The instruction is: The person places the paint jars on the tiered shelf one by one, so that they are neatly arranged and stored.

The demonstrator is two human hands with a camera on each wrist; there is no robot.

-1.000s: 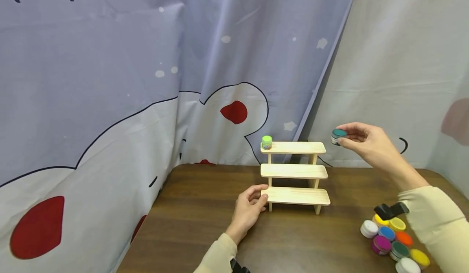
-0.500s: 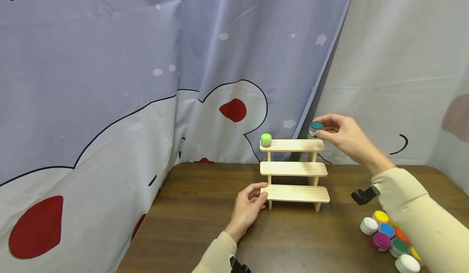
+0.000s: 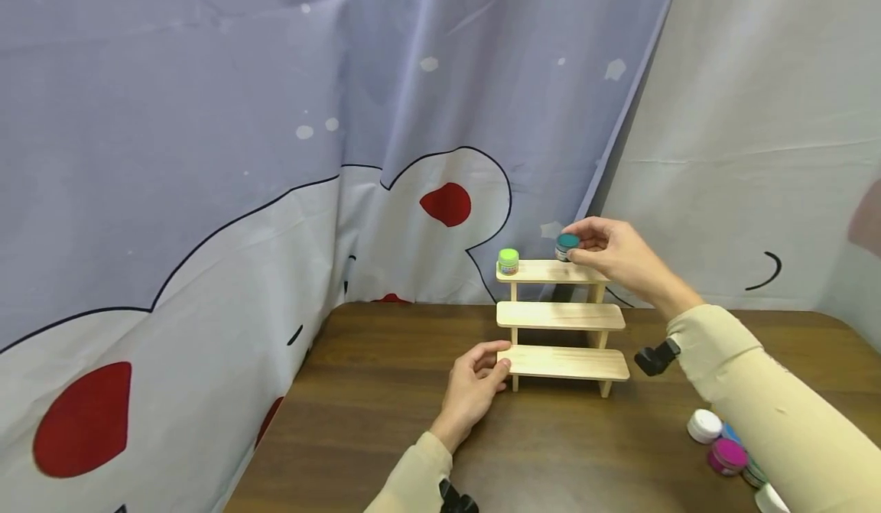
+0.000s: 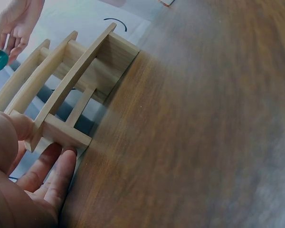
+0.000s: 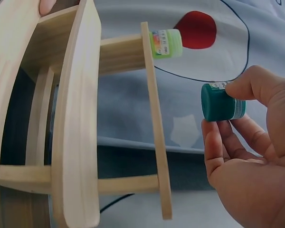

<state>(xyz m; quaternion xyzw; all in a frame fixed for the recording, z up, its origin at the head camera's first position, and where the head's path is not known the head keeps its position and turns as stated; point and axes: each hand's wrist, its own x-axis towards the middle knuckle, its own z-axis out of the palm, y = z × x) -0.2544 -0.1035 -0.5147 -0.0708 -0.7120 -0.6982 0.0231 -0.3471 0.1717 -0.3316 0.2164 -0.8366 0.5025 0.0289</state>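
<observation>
A small teal paint jar (image 3: pixel 567 246) is pinched between thumb and fingers of my right hand (image 3: pixel 616 259), over the right half of the top step of a three-step wooden display stand (image 3: pixel 560 315). The right wrist view shows this jar (image 5: pixel 219 102) apart from the top shelf board (image 5: pixel 156 128). At the stand's lower left, my left hand (image 3: pixel 469 392) grips the end of the bottom step, its thumb on top; the left wrist view has the fingers (image 4: pixel 61 173) beneath. A light green paint jar (image 3: pixel 508 262) stands on the top step's left end.
Several more paint jars sit on the brown table (image 3: pixel 385 421) at the right, among them a white jar (image 3: pixel 705 426) and a magenta jar (image 3: pixel 727 456); my right sleeve (image 3: pixel 778 406) partly hides the group. A printed curtain (image 3: pixel 413 100) hangs behind the table.
My right hand has carried the teal jar leftward, from beside the stand to over its top step. The left hand keeps its grip on the bottom step.
</observation>
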